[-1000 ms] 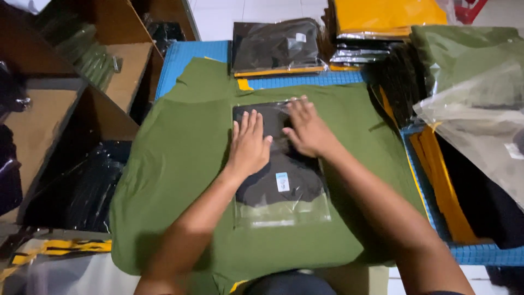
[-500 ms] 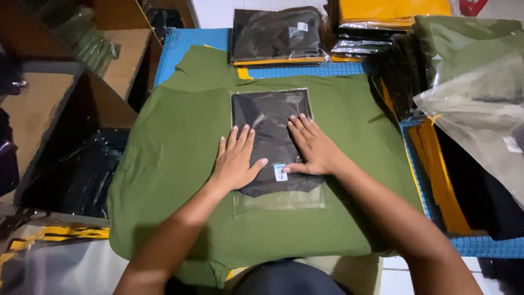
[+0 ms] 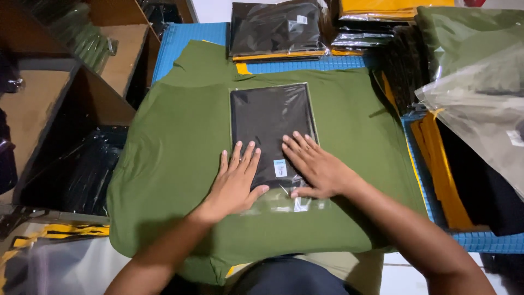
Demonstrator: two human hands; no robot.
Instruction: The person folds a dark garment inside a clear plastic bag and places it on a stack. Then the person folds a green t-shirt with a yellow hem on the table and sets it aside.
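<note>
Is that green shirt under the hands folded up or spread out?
Spread out: the green shirt lies flat across the blue table, with the bagged black garment on top.

Single head-worn view, looking steeply down and forward from above the work surface, close over both forearms. Centred on the olive-green shirt spread on the blue mat, with wooden shelves cut off at the left edge and stacked bagged garments along the top and right. No second view to overlap.
</note>
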